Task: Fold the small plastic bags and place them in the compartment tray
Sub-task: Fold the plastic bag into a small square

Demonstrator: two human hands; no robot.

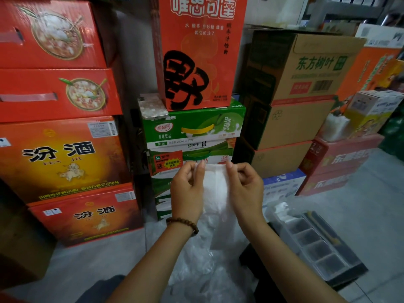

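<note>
Dim indoor light, warm cast, no hard shadows. Brightest patch is top right by the shelves (341, 9). Heavy wide-angle bend: the red boxes (50, 62) at the left edge lean and smear. Plastic bag (216, 186) nearly blown out, little texture. Tray (314, 243) and floor (360, 193) soft. Centre box print readable.

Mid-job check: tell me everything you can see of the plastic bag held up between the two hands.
The plastic bag is thin, white and translucent, with a crinkled surface. It hangs upright as a narrow strip, its top edge stretched level between the hands. The left hand pinches the top left corner, and the right hand pinches the top right. Its lower end hangs loose over the heap of bags; whether it touches the heap cannot be told.
</note>
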